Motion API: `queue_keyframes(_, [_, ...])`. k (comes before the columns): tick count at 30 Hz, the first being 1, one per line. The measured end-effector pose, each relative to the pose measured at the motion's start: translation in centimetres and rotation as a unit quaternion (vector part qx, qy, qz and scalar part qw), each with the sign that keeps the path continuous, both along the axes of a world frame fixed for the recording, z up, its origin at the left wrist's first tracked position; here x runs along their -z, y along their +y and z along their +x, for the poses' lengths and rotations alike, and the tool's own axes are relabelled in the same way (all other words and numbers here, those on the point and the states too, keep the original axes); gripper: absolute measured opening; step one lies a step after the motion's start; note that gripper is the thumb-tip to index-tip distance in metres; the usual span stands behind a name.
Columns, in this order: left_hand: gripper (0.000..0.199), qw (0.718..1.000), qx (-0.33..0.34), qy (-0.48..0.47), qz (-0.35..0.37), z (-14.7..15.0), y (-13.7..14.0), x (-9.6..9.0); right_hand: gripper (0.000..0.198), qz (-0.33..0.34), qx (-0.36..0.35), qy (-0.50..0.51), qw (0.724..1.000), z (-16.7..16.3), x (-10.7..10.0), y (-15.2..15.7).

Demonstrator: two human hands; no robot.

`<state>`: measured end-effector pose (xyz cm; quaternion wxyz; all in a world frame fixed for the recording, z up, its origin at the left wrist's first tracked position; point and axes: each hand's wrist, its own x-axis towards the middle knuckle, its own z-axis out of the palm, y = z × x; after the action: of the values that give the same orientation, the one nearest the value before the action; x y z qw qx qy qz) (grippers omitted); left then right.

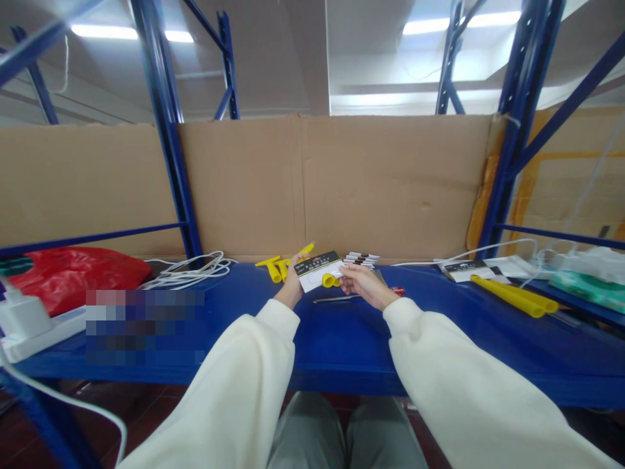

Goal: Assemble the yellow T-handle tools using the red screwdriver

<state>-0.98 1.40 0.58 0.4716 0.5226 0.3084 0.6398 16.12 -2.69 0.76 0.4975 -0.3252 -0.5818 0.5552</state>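
Observation:
Both hands hold a black-and-white printed card (319, 270) above the blue table. My left hand (291, 281) grips its left side. At the right edge, the fingers of my right hand (364, 282) are closed on the card. Yellow tube ends (329, 280) show at the card's lower edge, and a yellow tip (307, 249) sticks up behind it; I cannot tell whether they are one piece. Left of the card lie yellow T-shaped pieces (271, 268). Behind my right hand is a stack of similar cards (361, 260). A screwdriver (336, 299) with a red handle lies below.
Yellow tubes (512, 296) lie at the right near another printed card (466, 270). At the left are a coiled white cable (205, 268), a red plastic bag (83, 273) and a power strip (43, 332). A cardboard sheet (390, 185) stands along the table's back.

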Motion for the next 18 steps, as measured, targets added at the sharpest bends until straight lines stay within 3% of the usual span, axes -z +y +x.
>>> queue_keyframes(5, [0.025, 0.981, -0.046, -0.160, -0.100, -0.3, -0.7, -0.8, 0.035, 0.044, -0.037, -0.025, 0.998, 0.6, -0.2, 0.4])
queue_keyframes(9, [0.043, 0.971, -0.186, -0.106, -0.109, -0.4, -1.4, -1.4, 0.035, 0.061, -0.077, -0.044, 0.994, 1.2, -0.5, 0.0])
queue_keyframes(11, [0.047, 0.962, -0.220, -0.102, -0.123, -0.3, -1.7, -1.6, 0.033, 0.046, -0.110, -0.045, 0.992, 1.3, -0.7, -0.4])
queue_keyframes(14, [0.056, 0.958, -0.214, -0.119, -0.148, -0.1, -2.2, -1.9, 0.024, 0.020, -0.121, -0.032, 0.992, 1.3, -1.1, -0.8])
queue_keyframes(18, [0.066, 0.963, -0.175, -0.126, -0.162, 0.2, -2.8, -2.3, 0.005, -0.013, -0.025, 0.062, 0.998, 1.6, -2.0, -0.4])
